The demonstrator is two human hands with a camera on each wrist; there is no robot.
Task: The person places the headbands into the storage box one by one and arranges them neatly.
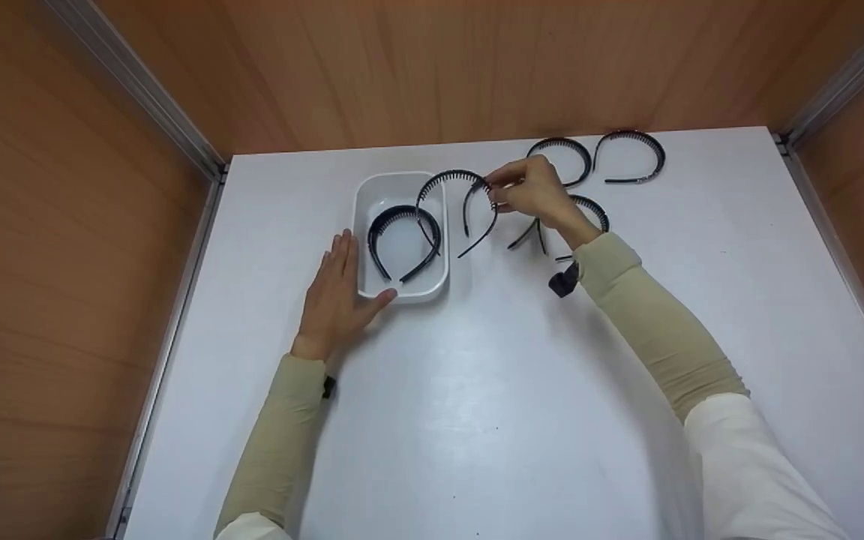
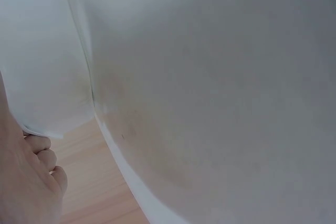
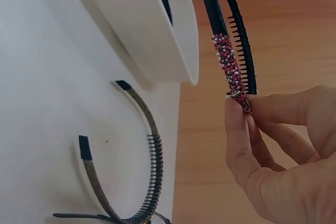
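My right hand [image 1: 533,193] pinches a black toothed headband [image 1: 453,174] between thumb and fingers, lifted over the right rim of a white plastic tray [image 1: 361,202]. The right wrist view shows red and silver beads along the pinched part of this headband [image 3: 228,64]. Inside the tray lie black headbands [image 1: 433,225], closely overlapped so their number is unclear. With straight fingers and thumb spread, my left hand [image 1: 333,300] rests against the tray's left side and front corner. Under and beside the right hand, a headband with brownish sides [image 3: 156,156] lies on the table.
Toothed headbands lie on the white table [image 1: 492,420] right of the tray: one at the back [image 1: 580,150], one further right [image 1: 661,154], and one partly behind the right wrist [image 1: 598,210]. Wooden panels [image 1: 417,75] bound the table at the back and sides.
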